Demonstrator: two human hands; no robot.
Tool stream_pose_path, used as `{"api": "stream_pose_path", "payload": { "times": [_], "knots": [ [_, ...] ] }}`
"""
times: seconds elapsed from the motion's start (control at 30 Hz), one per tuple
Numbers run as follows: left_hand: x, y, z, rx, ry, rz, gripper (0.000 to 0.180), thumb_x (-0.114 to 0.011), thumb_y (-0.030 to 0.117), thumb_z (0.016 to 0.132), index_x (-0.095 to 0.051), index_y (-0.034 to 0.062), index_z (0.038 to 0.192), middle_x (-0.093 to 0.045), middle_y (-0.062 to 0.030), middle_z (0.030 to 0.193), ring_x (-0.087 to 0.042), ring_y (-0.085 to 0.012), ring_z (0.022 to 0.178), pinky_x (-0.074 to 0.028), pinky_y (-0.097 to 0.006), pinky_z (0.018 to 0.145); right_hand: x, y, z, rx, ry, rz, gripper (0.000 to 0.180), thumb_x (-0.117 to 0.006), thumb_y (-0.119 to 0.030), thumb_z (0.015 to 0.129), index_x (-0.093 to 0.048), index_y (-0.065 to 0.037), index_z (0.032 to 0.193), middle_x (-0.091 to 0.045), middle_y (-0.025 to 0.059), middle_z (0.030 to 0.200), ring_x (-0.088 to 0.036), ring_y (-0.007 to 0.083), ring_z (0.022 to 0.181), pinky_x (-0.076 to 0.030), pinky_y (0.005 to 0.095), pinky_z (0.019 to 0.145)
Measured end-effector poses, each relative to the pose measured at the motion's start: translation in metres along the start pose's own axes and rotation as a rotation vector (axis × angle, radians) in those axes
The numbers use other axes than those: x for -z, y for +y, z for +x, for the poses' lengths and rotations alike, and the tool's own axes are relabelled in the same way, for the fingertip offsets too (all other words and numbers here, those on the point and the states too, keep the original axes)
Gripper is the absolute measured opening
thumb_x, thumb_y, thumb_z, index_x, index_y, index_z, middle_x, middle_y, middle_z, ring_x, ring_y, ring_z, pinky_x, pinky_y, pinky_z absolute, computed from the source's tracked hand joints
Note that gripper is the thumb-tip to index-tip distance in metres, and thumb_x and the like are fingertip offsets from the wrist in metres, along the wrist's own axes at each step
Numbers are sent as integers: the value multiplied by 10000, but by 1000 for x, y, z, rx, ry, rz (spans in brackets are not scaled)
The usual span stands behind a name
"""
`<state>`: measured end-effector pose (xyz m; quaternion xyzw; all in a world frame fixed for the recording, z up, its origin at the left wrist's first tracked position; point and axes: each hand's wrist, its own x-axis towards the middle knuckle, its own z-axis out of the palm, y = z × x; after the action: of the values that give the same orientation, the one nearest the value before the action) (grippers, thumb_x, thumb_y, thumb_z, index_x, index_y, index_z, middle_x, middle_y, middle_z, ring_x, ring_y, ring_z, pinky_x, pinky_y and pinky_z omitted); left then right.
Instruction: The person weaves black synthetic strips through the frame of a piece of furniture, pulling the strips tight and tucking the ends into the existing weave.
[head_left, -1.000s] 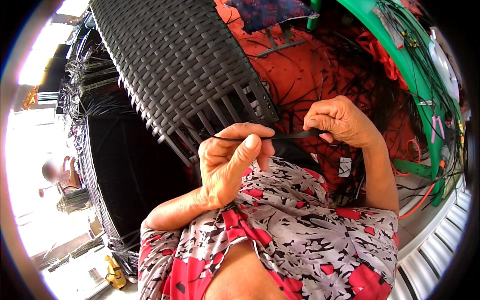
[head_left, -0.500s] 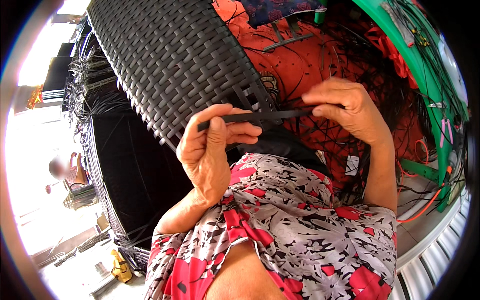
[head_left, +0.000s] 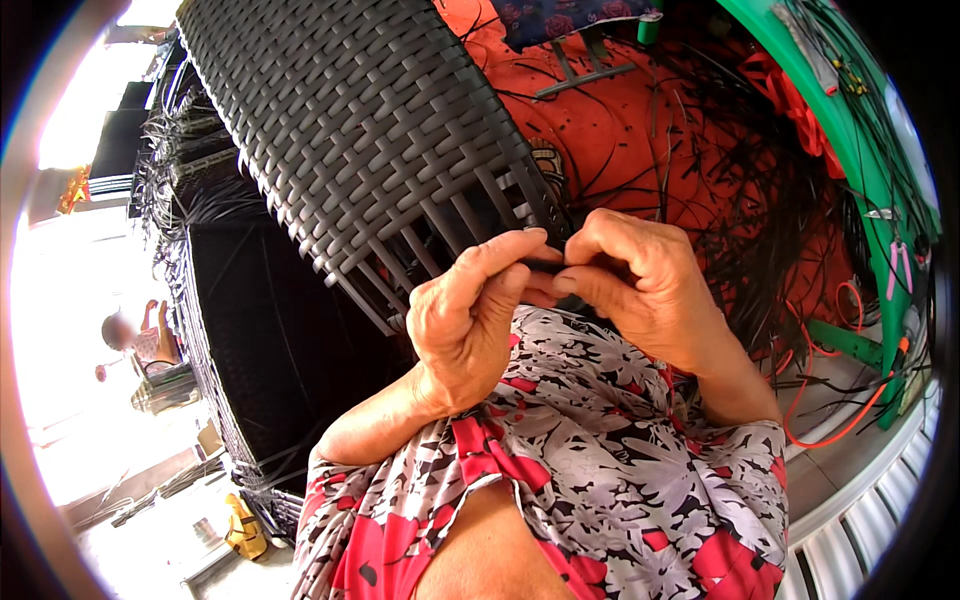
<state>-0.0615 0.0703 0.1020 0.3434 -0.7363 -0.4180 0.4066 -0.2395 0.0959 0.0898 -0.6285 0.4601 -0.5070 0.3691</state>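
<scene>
Pinched between both sets of fingers is a flat black strip (head_left: 543,266); only a short dark piece of it shows. My left hand (head_left: 462,320) is closed on it with thumb and fingers. Right beside it, my right hand (head_left: 652,288) grips the strip, index finger bent over the thumb. Just beyond the hands lies a dark grey woven panel (head_left: 370,130), slanting up to the left. Bare lengthwise strips (head_left: 435,235) show at its near end, where the weave stops. My fingers hide part of that corner.
Many loose black strips (head_left: 745,170) litter the red floor (head_left: 600,130). A curved green table edge (head_left: 850,200) stands at right, with pink-handled scissors (head_left: 898,270) and an orange cord (head_left: 835,443). A large black block (head_left: 270,370) is at left. A person (head_left: 150,338) is farther off.
My hands have come together from apart, the right moving left and down, the left moving right. The strip, earlier stretched between them, is now mostly hidden.
</scene>
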Motion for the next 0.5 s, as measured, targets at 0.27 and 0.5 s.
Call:
{"api": "stream_pose_path", "payload": {
  "times": [0.27, 0.5],
  "knots": [
    [8, -18, 23, -518, 100, 934, 233, -690, 80, 728, -650, -1, 942, -464, -254, 1301, -333, -471, 1233, -285, -522, 999, 32, 14, 18, 165, 163, -362, 86, -659, -4, 745, -621, 14, 820, -619, 120, 752, -614, 290, 673, -474, 343, 591],
    [1, -18, 25, -424, 2, 1015, 282, -681, 91, 680, -620, -12, 935, -363, -241, 1388, -246, -493, 1272, -236, -595, 988, 30, 9, 21, 159, 156, -495, 79, -597, -3, 710, -616, -6, 787, -574, 123, 693, -576, 306, 614, -447, 378, 543]
  ]
}}
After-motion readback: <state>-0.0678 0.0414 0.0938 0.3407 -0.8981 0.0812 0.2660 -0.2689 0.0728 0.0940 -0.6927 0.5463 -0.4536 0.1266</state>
